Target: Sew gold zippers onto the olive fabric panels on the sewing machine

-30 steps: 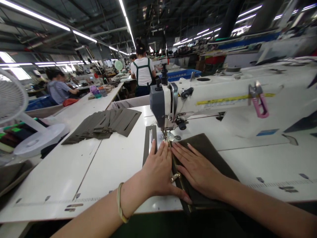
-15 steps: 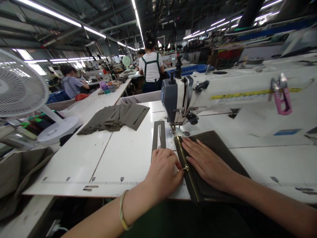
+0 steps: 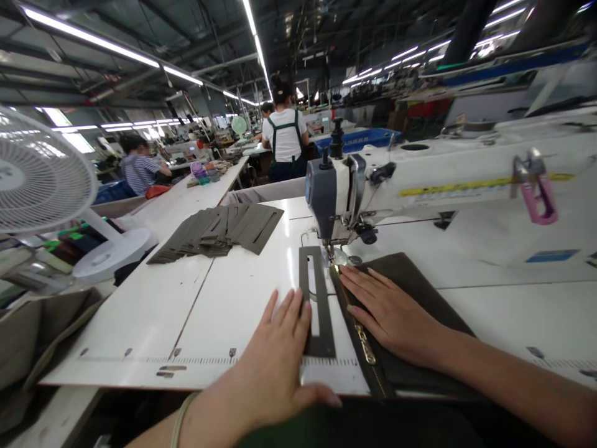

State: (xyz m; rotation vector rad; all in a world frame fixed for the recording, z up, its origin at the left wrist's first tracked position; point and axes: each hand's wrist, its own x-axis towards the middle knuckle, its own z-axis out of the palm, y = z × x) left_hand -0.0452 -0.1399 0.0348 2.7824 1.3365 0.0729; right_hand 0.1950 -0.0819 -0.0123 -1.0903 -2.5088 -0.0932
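Hands apart. Right hand (image 3: 396, 314) flat on the dark fabric (image 3: 410, 277), fingers extended, gripping nothing; fabric lies at the sewing machine (image 3: 333, 193), by the needle. Left hand (image 3: 275, 367) open, fingertips at the slotted strip (image 3: 305, 267); can't tell if pressing. Risks: fabric skews if right-hand pressure is uneven; zipper pull (image 3: 366, 345) could snag the foot if fed that far; a nudged strip could crowd the needle.

Tabletop (image 3: 228, 311): smooth, glossy. Cloth (image 3: 417, 283), near right: matt. Zip (image 3: 368, 353): shiny metal. Slotted panel (image 3: 323, 311), left of zip: matt, smooth. Fan (image 3: 51, 180), left: plastic. Sewing machine (image 3: 420, 168): smooth casing, metal parts. Clip (image 3: 530, 186): metal, plastic.
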